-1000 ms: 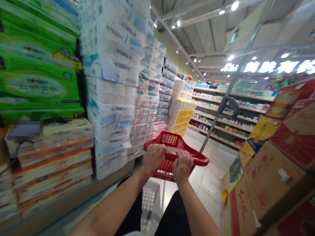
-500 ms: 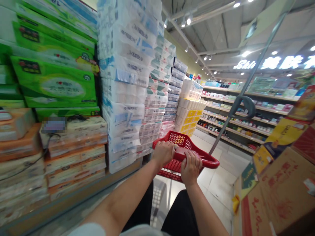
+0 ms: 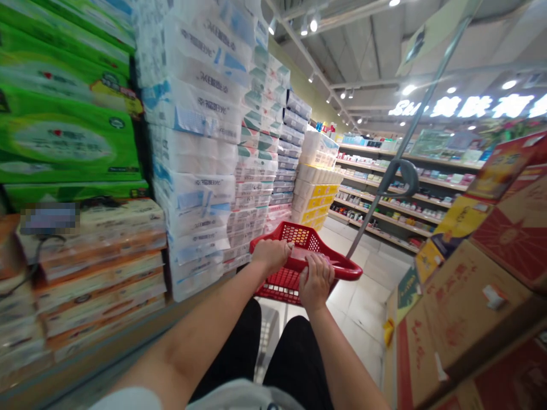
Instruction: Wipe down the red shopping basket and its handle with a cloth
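Observation:
A red plastic shopping cart [image 3: 349, 269] with perforated walls is right in front of my legs. My left hand [image 3: 272, 255] is wrapped round the left part of its handle. Closer to the middle of the same handle, my right hand [image 3: 316, 279] grips with its fingers curled over the bar. Both forearms reach forward over my dark trousers. A grey metal pole [image 3: 370, 213] with a looped grey grip rises behind the cart's right side. My hands and arms cover part of the basket.
To the left stand tall stacks of white paper rolls [image 3: 205, 148] and green tissue packs [image 3: 64, 136]. On the right, cardboard boxes [image 3: 465, 307] line a pale tiled aisle [image 3: 363, 319]. Shelves of small goods [image 3: 384, 199] cross the far end.
The stacks on the left slide leftward and come nearer, and more of the boxes on the right shows. Both hands keep their hold on the cart handle.

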`<state>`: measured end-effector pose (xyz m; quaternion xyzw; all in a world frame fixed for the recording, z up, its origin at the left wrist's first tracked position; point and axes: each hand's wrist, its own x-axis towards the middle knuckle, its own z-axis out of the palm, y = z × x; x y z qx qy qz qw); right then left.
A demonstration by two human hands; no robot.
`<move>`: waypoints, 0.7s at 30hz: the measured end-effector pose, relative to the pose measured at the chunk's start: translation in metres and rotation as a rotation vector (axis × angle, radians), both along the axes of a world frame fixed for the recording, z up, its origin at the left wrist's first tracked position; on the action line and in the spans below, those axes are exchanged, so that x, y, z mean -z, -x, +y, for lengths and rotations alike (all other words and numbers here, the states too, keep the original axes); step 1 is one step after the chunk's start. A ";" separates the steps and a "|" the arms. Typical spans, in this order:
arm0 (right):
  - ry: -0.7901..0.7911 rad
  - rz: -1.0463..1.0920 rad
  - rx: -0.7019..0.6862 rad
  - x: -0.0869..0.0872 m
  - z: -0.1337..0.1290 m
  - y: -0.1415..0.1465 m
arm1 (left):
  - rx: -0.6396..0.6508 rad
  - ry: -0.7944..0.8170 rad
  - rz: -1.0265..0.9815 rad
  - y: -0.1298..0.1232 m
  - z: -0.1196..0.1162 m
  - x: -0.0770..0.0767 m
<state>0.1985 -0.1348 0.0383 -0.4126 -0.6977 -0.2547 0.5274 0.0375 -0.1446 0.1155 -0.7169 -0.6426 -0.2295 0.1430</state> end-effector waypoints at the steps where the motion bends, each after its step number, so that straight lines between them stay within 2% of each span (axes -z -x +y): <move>1: 0.007 0.000 0.002 -0.001 -0.001 0.000 | 0.032 -0.006 0.009 0.001 0.001 0.001; 3: 0.018 -0.004 0.004 -0.003 -0.002 0.000 | 0.123 -0.117 0.014 0.006 -0.002 0.011; 5: 0.025 -0.009 0.003 -0.004 -0.002 0.000 | 0.190 -0.299 0.008 0.011 -0.007 0.032; 8: 0.024 -0.008 0.004 -0.005 -0.002 -0.001 | 0.220 -0.507 0.038 0.019 -0.011 0.061; 10: 0.020 -0.010 0.001 -0.005 -0.001 -0.002 | 0.240 -0.546 0.069 0.022 -0.009 0.067; 12: 0.019 -0.019 -0.008 -0.007 -0.001 -0.001 | 0.197 -0.548 0.045 0.023 -0.006 0.060; 15: 0.014 -0.022 -0.023 -0.010 -0.002 0.000 | -0.028 -0.543 -0.121 0.022 -0.003 0.037; 17: 0.007 -0.013 -0.028 -0.011 -0.001 0.000 | -0.107 -0.500 -0.173 0.022 -0.003 0.026; 21: 0.006 0.020 -0.036 -0.010 0.000 0.000 | 0.008 -0.405 -0.066 0.025 -0.007 0.022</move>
